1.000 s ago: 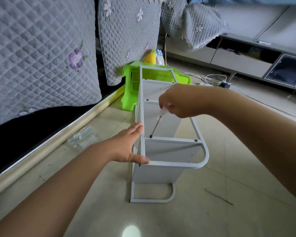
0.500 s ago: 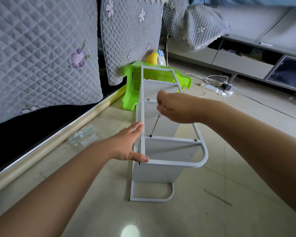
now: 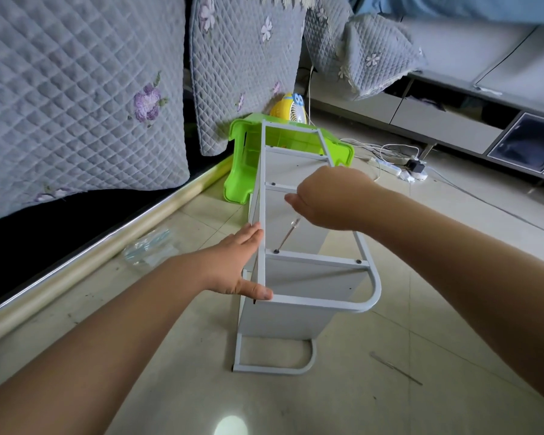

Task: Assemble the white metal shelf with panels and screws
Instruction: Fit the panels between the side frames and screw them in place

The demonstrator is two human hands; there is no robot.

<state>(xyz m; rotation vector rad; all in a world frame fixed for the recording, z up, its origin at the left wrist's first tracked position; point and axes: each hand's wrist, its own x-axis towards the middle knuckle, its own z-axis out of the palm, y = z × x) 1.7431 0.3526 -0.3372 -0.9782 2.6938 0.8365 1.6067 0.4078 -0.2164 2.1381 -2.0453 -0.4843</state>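
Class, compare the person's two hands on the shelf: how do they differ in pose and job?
The left hand lies flat, fingers straight, bracing the shelf frame's side; the right hand curls round a screwdriver. The left hand holds no tool; the right hand's tool tip meets a crossbar screw. Both work the same shelf.

- One white shelf point(image 3: 299, 274) is seen.
- One screwdriver point(image 3: 287, 236) is seen.
- Three screws are counted on the crossbars.
- Two hands are seen.
- One green stool point(image 3: 244, 171) is seen.
- One small fan point(image 3: 288, 111) is seen.
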